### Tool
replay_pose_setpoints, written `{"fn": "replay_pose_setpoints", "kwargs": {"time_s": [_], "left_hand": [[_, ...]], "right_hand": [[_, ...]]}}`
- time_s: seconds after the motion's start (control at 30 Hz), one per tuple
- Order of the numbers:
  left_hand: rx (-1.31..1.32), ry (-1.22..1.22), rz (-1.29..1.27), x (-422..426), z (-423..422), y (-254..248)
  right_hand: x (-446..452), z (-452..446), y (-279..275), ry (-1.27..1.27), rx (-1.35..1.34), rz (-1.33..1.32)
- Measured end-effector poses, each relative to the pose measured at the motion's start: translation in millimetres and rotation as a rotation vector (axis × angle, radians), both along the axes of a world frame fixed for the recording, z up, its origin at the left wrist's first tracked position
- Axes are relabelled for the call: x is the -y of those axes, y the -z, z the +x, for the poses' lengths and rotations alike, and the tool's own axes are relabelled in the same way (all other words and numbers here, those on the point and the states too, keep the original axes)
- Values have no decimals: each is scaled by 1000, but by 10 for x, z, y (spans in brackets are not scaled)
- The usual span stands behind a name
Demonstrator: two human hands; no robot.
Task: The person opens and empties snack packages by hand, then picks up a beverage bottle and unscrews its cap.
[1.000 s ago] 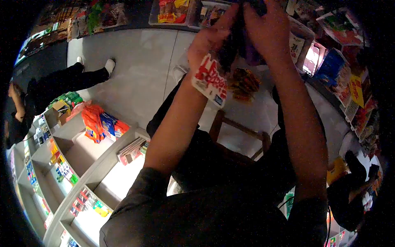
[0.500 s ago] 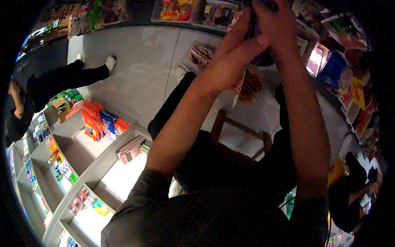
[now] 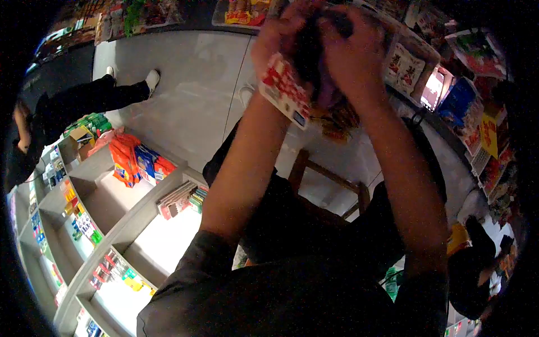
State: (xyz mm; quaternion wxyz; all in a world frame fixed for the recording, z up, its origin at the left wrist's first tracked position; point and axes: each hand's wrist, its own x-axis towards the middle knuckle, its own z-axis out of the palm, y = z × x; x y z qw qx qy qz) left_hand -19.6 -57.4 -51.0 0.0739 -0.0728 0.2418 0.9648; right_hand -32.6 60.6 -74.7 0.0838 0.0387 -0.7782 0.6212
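My left hand (image 3: 272,42) and my right hand (image 3: 356,59) are raised close together at the top of the view. Both are closed around a dark, purplish-black bundle (image 3: 309,53), whose kind is too dark to make out. Against my left wrist hangs a flat red-and-white patterned packet (image 3: 286,90), tilted, its lower corner pointing down. Whether my left fingers grip that packet too is hidden. Below the hands, brownish-orange packets (image 3: 337,126) show partly behind the bundle.
Bins with wrapped food (image 3: 247,14) and white packets (image 3: 404,67) line the counter ahead. A lit phone screen (image 3: 434,90) stands at right. A wooden stool (image 3: 331,174) is below me. Shelving (image 3: 120,236) with small goods runs along the left. Another person's legs (image 3: 84,101) are at far left.
Both hands have come lower and apart, my left one shifting left. The red-and-white packet has turned its broad face towards me, beside my left wrist. My right knee has moved outward.
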Motion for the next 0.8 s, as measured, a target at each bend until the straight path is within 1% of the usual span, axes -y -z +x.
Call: {"fn": "replay_pose_setpoints", "kwargs": {"time_s": [0.07,0.13,0.23,0.33,0.43,0.47,0.53,0.63,0.73,0.8], "left_hand": [[35,43,13,-133,93,10],[47,67,11,-239,176,18],[60,86,46,-282,191,31],[81,123,197,-161,83,95],[101,147,391,-20,-1,31],[214,77,707,-23,-34,4],[7,216,416,-160,1,-51],[44,149,208,-272,136,-26],[71,87,115,-270,161,-8],[83,49,107,-199,112,-15]], "right_hand": [[-184,-160,159,88,-52,72],[-359,-281,97,152,-72,279],[-398,-306,42,203,112,301],[-178,17,-145,107,85,556],[-137,110,-325,-162,184,-12],[-141,75,-314,-108,98,5],[-180,-34,-245,6,-70,39],[-276,-171,-203,259,-105,200],[-467,-343,-228,46,356,234],[-358,-247,-129,70,276,387]]}}
